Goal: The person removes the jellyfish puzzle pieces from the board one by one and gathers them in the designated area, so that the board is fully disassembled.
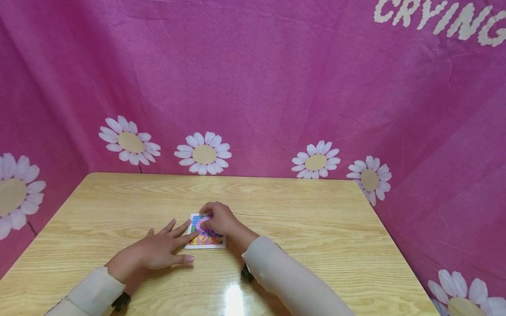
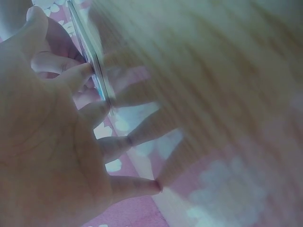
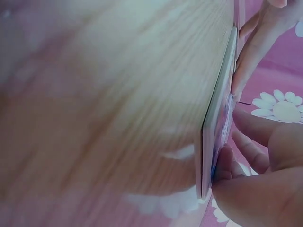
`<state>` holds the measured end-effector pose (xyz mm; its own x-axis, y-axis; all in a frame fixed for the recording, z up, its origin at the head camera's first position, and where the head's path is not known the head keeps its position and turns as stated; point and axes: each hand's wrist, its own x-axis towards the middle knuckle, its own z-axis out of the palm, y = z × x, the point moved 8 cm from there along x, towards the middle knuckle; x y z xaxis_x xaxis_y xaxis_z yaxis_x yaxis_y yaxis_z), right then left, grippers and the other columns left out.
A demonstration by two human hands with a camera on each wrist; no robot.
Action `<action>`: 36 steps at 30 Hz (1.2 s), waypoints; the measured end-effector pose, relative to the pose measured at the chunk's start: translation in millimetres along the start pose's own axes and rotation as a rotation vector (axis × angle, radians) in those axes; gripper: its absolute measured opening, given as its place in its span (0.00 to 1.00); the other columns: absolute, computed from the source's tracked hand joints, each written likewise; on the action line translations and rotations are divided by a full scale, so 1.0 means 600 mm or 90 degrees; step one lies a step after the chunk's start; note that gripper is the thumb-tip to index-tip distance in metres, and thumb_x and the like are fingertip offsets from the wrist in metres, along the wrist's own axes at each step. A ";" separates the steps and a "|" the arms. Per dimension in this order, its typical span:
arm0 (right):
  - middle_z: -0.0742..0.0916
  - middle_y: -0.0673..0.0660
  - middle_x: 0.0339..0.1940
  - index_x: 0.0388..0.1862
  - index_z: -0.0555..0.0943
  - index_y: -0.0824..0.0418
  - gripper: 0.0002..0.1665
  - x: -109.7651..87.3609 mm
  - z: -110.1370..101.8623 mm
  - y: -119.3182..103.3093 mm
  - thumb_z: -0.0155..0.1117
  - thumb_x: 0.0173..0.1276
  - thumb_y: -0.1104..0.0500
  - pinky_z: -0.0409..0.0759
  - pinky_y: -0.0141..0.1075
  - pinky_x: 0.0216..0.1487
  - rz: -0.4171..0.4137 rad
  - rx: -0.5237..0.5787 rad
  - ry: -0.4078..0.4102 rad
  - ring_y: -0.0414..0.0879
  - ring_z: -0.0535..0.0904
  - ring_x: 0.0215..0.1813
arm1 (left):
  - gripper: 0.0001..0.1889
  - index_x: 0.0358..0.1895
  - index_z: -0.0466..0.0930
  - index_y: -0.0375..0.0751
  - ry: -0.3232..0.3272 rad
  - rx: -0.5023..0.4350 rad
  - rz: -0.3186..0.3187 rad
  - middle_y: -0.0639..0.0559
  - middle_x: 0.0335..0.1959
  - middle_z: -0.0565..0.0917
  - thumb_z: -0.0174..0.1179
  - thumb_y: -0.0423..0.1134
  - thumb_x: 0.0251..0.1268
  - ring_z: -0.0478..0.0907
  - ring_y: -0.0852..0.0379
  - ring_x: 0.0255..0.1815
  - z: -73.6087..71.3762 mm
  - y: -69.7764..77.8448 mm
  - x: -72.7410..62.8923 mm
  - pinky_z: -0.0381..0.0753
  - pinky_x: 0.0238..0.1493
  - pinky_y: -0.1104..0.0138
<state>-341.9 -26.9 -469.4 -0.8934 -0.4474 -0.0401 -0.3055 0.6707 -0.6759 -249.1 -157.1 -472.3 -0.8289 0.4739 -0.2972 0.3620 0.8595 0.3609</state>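
Observation:
A small flat picture board (image 1: 206,239) with a white border and a bright pink, blue and yellow picture lies on the table. From the side, in the right wrist view, the board (image 3: 205,161) shows pale layers parted by a dark line. My left hand (image 1: 156,250) is spread out, some fingertips on the board's left side and the thumb near its lower left corner. Over the upper part of the picture, my right hand (image 1: 222,218) bends its fingers and thumb down to the surface. Whether these fingertips pinch a loose piece, I cannot tell.
The light wood-grain table (image 1: 300,237) reflects a bright light near its front edge. A pink cloth (image 1: 257,87) with white daisies and pale lettering hangs behind and at both sides. A black strap part (image 1: 247,273) shows by the right sleeve.

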 end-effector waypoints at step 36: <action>0.81 0.53 0.38 0.42 0.86 0.62 0.12 0.015 0.000 -0.005 0.66 0.64 0.74 0.75 0.31 0.44 0.049 -0.001 -0.038 0.41 0.73 0.38 | 0.42 0.82 0.59 0.62 -0.007 -0.024 0.006 0.49 0.86 0.49 0.53 0.73 0.68 0.40 0.29 0.83 -0.001 0.002 0.001 0.38 0.61 0.16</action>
<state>-349.0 -32.9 -467.7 -0.8928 -0.4294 -0.1362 -0.2374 0.7055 -0.6678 -249.3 -155.8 -471.4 -0.8205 0.4847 -0.3032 0.3536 0.8470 0.3969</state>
